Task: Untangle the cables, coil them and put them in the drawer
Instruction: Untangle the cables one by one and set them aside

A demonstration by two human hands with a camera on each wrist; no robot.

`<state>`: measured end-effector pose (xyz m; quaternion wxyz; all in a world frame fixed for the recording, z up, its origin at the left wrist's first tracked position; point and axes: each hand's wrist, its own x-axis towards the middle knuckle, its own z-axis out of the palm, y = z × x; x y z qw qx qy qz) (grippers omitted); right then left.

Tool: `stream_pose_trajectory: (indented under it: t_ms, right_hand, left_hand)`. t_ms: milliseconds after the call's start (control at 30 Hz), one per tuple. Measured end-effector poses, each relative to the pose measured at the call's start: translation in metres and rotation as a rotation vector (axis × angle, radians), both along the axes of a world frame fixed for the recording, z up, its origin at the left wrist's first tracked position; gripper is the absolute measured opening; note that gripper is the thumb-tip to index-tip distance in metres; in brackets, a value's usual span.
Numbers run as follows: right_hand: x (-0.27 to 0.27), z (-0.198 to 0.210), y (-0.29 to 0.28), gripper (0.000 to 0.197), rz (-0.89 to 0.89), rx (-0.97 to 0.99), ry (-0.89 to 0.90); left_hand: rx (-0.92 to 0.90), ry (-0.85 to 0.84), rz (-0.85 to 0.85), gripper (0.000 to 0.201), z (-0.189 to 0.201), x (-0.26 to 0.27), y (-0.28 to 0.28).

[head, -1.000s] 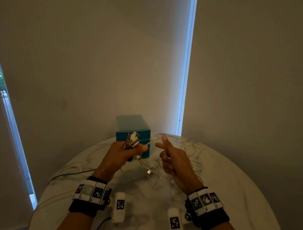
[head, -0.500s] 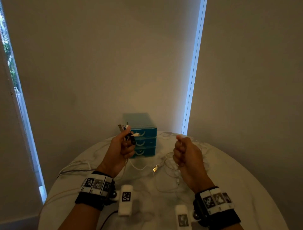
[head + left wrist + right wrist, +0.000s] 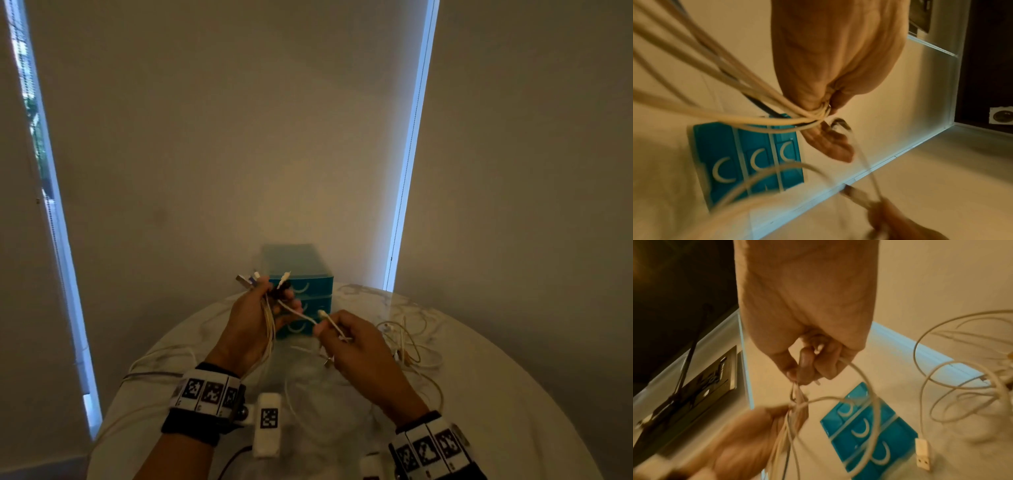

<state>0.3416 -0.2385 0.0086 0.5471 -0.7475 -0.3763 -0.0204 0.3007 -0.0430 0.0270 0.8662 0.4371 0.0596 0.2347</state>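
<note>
My left hand (image 3: 274, 301) grips a bundle of white cables (image 3: 269, 329) with one dark one, plug ends (image 3: 251, 279) sticking up above the fist; in the left wrist view the cable strands (image 3: 760, 104) fan out from the closed fingers. My right hand (image 3: 330, 329) pinches one white cable (image 3: 334, 325) near its plug, just right of the left hand; its fingers (image 3: 807, 368) curl on that cable (image 3: 863, 374). A teal three-drawer box (image 3: 301, 284) stands behind both hands, all drawers closed. More loose white cables (image 3: 411, 342) lie tangled on the table at the right.
The round marble table (image 3: 496, 411) stands against a beige wall with window strips on either side. A white USB plug (image 3: 923, 454) lies on the table beside the drawer box (image 3: 869, 431). Cables (image 3: 150, 370) trail off the table's left edge.
My right hand has moved in toward the left hand and taken hold of a white cable near its plug. The left hand keeps its bundle raised before the drawers.
</note>
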Motion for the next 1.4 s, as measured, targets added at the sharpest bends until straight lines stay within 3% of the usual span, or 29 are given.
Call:
stream_pose_trajectory:
  t_ms: [100, 200, 300, 400, 500, 567, 600, 667, 733, 867, 1000, 1167, 1267, 1400]
  right_hand:
    - [0.007, 0.02, -0.014, 0.025, -0.052, 0.322, 0.225]
    - [0.036, 0.043, -0.036, 0.017, -0.269, 0.815, 0.393]
    - [0.064, 0.062, -0.064, 0.015, -0.422, 1.153, 0.517]
    - [0.087, 0.071, -0.075, 0.019, -0.491, 1.389, 0.586]
    - [0.104, 0.089, -0.043, 0.035, -0.607, 1.478, 0.464]
    - [0.093, 0.104, 0.012, 0.025, -0.489, 1.324, 0.356]
    - [0.079, 0.108, 0.045, 0.021, -0.311, 1.134, 0.326]
    - [0.041, 0.101, 0.107, 0.024, 0.088, 0.569, 0.256]
    - [0.027, 0.076, 0.145, 0.029, 0.259, 0.195, 0.2]
    - [0.033, 0.04, 0.15, 0.029, 0.246, 0.2, 0.123]
    - [0.026, 0.015, 0.13, 0.027, 0.255, 0.106, 0.164]
    - [0.022, -0.022, 0.094, 0.029, 0.279, 0.024, 0.14]
    - [0.021, -0.033, 0.075, 0.023, 0.28, 0.131, 0.197]
    - [0.019, -0.035, 0.059, 0.02, 0.29, 0.219, 0.186]
  left_hand:
    - [0.032, -0.007, 0.133, 0.036, -0.001, -0.003, 0.007]
    - [0.053, -0.02, 0.188, 0.033, 0.001, -0.008, 0.016]
    - [0.076, -0.044, 0.213, 0.035, 0.007, -0.016, 0.02]
    - [0.081, -0.075, 0.288, 0.037, 0.014, -0.023, 0.019]
    - [0.112, -0.133, 0.332, 0.039, 0.019, -0.027, 0.01]
    - [0.203, -0.19, 0.331, 0.04, 0.019, -0.029, -0.001]
    - [0.261, -0.215, 0.344, 0.04, 0.019, -0.029, -0.006]
    - [0.341, -0.247, 0.425, 0.039, 0.02, -0.031, -0.009]
    - [0.368, -0.265, 0.546, 0.038, 0.021, -0.034, -0.005]
    - [0.359, -0.248, 0.675, 0.037, 0.018, -0.035, 0.014]
    - [0.406, -0.05, 0.69, 0.04, 0.008, -0.025, 0.025]
    - [0.275, 0.062, 0.342, 0.053, 0.005, -0.012, 0.03]
    - [0.337, 0.223, 0.164, 0.06, 0.002, -0.004, 0.021]
    - [0.389, 0.321, 0.044, 0.043, -0.005, 0.002, 0.008]
